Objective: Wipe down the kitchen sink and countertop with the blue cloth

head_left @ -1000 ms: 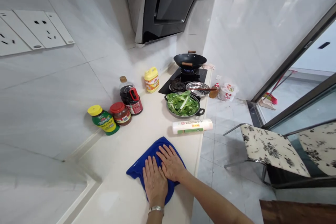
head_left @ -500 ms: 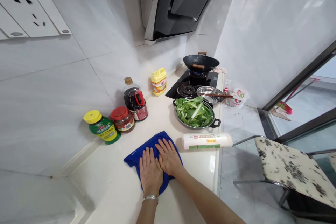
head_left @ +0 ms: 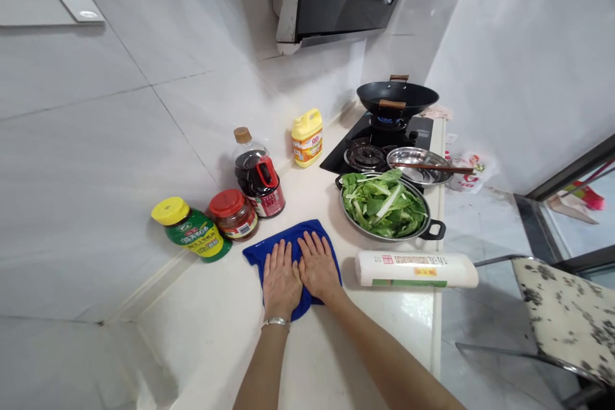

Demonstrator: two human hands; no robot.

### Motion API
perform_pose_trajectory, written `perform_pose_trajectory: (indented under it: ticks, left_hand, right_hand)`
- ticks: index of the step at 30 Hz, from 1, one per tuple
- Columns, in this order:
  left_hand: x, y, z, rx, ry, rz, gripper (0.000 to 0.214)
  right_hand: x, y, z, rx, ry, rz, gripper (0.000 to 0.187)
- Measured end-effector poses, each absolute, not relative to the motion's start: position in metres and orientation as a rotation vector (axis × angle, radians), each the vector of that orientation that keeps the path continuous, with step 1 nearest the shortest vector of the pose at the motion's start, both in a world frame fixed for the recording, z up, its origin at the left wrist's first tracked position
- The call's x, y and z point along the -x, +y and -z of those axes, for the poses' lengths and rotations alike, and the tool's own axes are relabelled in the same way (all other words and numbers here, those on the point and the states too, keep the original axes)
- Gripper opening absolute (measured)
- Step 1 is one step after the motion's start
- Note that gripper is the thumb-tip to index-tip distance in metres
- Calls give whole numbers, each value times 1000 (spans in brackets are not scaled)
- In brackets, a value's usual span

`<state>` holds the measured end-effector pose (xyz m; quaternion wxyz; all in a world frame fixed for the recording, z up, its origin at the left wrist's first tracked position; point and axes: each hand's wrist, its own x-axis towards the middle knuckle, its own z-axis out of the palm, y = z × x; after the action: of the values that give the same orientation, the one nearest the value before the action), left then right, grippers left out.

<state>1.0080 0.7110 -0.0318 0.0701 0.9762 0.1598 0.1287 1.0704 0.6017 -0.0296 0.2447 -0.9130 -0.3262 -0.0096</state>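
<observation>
A blue cloth (head_left: 306,235) lies spread on the pale countertop (head_left: 211,339). My left hand (head_left: 281,282), with a silvery bracelet at its wrist, rests flat on it, fingers stretched forward. Pressed flat beside it is my right hand (head_left: 318,266), its thumb against the left one. Just beyond the cloth stand a red-lidded jar (head_left: 234,216) and a dark sauce bottle (head_left: 259,176) with a red handle. A green bottle with a yellow cap (head_left: 195,234) is left of the jar. To the right of my hands lies a white plastic-wrapped roll (head_left: 416,270).
A pan of leafy greens (head_left: 384,205) sits behind the roll. Further back are a metal bowl (head_left: 423,157) with chopsticks across it and a black wok (head_left: 398,99) over a lit burner. A yellow detergent bottle (head_left: 307,141) stands by the wall; a chair (head_left: 571,314) is at right.
Both hands have slid the cloth forward over the counter, closer to the jar and the sauce bottle. The view has shifted a little as well.
</observation>
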Motion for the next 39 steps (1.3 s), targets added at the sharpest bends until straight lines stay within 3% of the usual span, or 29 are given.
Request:
perform_pose_trajectory:
  ticks: [9,15,28,33,39]
  left_hand:
    - [-1022,714,22,-2894,485,-316,55]
    - [-983,699,16,-2918,535,-293,55]
    - [-824,649,56,-2958,610,-774,56]
    - [-775,633,86,-2918,721,-1012,69]
    - [-765,629,70,-2993,815,-954,74]
  right_hand:
    - [-1079,607,33,2548,-864,16,57]
    - [-1042,588,33,2656,-903,92,57]
    - [-909,540,47,2618,-1195,124,60]
    - [-875,529,42,2475,-1409,27,67]
    - [-893,551,29,2267,-1674,-105,71]
